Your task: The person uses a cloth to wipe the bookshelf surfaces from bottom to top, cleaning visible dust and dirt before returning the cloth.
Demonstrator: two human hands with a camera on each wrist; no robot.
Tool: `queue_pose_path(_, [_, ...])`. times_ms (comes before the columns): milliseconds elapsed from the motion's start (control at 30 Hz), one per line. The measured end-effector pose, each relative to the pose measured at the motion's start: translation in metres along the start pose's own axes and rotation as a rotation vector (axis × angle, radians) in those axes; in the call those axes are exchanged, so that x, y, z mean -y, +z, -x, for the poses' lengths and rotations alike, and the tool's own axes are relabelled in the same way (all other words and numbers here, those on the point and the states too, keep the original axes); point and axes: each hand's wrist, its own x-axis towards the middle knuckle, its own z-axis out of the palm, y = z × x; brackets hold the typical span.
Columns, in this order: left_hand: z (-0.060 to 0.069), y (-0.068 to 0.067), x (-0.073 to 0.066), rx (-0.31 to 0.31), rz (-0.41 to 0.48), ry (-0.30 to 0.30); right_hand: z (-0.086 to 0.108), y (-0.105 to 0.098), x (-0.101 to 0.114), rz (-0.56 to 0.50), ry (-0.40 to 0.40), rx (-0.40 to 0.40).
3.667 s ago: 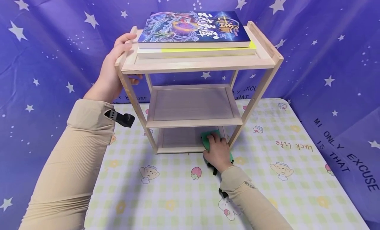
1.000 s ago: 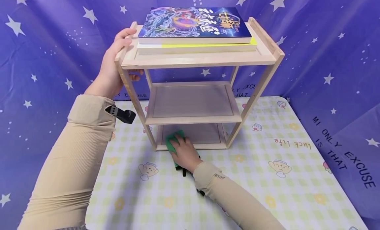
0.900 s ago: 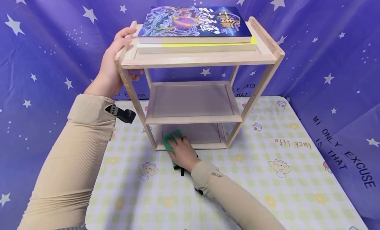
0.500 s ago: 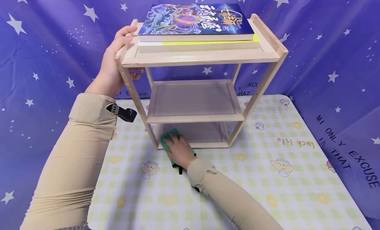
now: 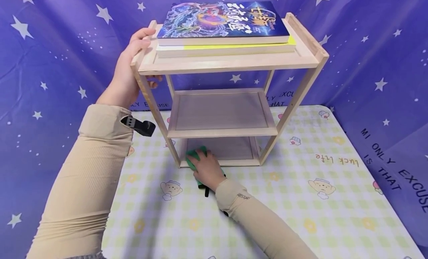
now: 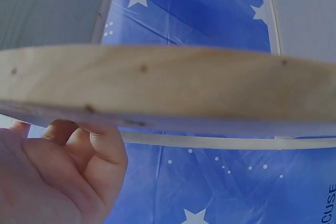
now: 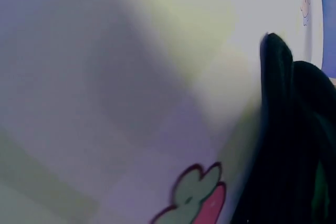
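Note:
A three-tier wooden shelf rack (image 5: 222,132) stands upright in the head view. My left hand (image 5: 128,67) grips its upper left side, thumb side above the rail and other fingertips showing beneath. The left wrist view shows the curled fingers (image 6: 86,150) below the wooden side rail (image 6: 173,82). On the left part of the bottom shelf, my right hand (image 5: 208,171) holds a green cloth (image 5: 193,156) with its fingers over it; the thumb's hold is partly hidden. Dark folds of fabric (image 7: 283,140) hang down in the right wrist view.
Two stacked books (image 5: 224,21) lie on the top shelf, the lower one yellow and white. Below the rack is a table with a checked cartoon cloth (image 5: 260,222). Purple star-printed curtains (image 5: 374,65) surround the table at the back and sides.
Over the earlier frames my right hand has slid the green cloth from the bottom shelf's right end to its left, then slightly back right. My left hand keeps its grip on the rack.

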Motion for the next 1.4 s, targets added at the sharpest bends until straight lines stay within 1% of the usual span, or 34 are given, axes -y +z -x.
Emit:
queue_pose_path(167, [0.000,0.000,-0.001,-0.002,0.019,-0.012,0.009,-0.001,-0.007,-0.012,0.003,-0.029])
queue_pose_path(333, [0.000,0.000,0.000,-0.003,0.043,-0.023,0.019,-0.002,-0.015,-0.039,0.019,-0.033])
queue_pose_path(433, [0.000,0.000,0.000,-0.004,0.045,-0.023,0.026,-0.005,-0.018,-0.120,0.061,-0.042])
queue_pose_path(633, [0.001,-0.001,0.001,-0.005,0.049,-0.022,0.042,-0.009,-0.025,-0.431,0.223,-0.109])
queue_pose_path(700, [0.000,-0.001,0.000,-0.007,0.066,-0.028,0.047,-0.010,-0.027,-0.509,0.262,-0.142])
queue_pose_path(767, [0.000,0.000,0.000,-0.006,0.067,-0.030,0.052,-0.011,-0.029,-0.565,0.295,-0.167])
queue_pose_path(900, [0.000,0.000,0.001,-0.002,0.049,-0.024,0.058,-0.012,-0.035,-0.629,0.343,-0.208])
queue_pose_path(1100, [0.001,0.000,0.001,0.003,0.031,-0.011,0.064,-0.016,-0.043,-0.679,0.387,-0.268])
queue_pose_path(1233, [0.001,0.000,0.002,0.006,0.021,-0.012,0.069,-0.018,-0.051,-0.731,0.427,-0.317])
queue_pose_path(1333, [0.001,0.000,0.001,0.006,0.022,-0.017,0.073,-0.021,-0.056,-0.785,0.466,-0.353])
queue_pose_path(1400, [0.001,0.000,0.001,0.005,0.035,-0.019,0.076,-0.022,-0.059,-0.799,0.487,-0.380])
